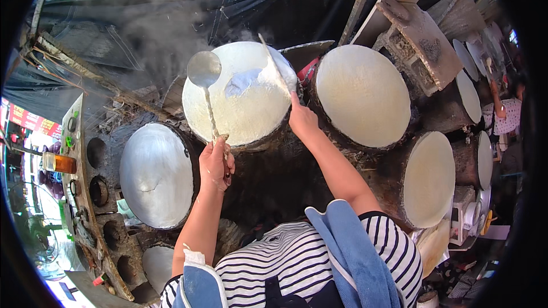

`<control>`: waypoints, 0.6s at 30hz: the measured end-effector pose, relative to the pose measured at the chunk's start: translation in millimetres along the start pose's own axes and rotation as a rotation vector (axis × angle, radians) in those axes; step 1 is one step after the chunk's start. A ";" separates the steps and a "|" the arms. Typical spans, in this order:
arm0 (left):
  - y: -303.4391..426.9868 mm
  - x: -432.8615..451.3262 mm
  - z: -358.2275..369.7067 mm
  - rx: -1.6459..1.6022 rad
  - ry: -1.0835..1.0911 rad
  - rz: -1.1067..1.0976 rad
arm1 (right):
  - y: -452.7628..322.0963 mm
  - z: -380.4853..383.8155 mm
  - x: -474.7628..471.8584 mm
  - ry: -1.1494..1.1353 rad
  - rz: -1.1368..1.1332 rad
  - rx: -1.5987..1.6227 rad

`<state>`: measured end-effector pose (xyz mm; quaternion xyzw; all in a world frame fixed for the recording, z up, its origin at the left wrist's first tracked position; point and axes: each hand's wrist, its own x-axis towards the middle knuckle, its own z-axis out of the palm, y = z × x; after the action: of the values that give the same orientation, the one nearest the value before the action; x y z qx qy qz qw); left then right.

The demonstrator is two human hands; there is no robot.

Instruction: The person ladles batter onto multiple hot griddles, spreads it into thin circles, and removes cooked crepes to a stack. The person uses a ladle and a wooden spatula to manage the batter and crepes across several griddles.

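My left hand point(217, 163) is closed around the batter-crusted handle of a round metal ladle point(204, 69), whose bowl is over the left edge of the middle griddle. My right hand point(302, 115) grips a long thin spatula point(274, 64), its blade lying across the right part of the same round griddle. Pale batter point(239, 115) covers most of this griddle, with a bare greyish patch point(244, 82) near its centre. Steam rises behind it. To the right, another round griddle point(364, 94) is coated with pale batter.
A bare metal griddle point(156, 175) stands at left, beside a wooden ledge point(87, 188) with a jar of amber liquid point(59, 163). More coated griddles point(429, 179) stand at right, near a slab on blocks point(421, 42). A person point(503, 115) is at the far right.
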<state>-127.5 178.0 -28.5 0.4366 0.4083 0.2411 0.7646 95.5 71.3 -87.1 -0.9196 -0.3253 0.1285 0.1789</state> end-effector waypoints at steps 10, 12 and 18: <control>-3.8 8.7 12.2 0.057 -0.041 -0.035 | 15.6 7.5 -14.3 -0.034 -0.065 -0.043; -4.8 7.3 13.9 0.048 -0.046 -0.030 | 21.4 1.6 -18.9 0.016 -0.007 -0.041; -7.0 5.8 15.8 0.056 -0.033 -0.027 | 26.8 7.0 -7.4 0.001 -0.096 -0.075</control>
<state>-111.0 171.2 -32.5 0.4564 0.4080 0.2121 0.7618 102.2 48.8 -103.6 -0.9091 -0.3735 0.1072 0.1503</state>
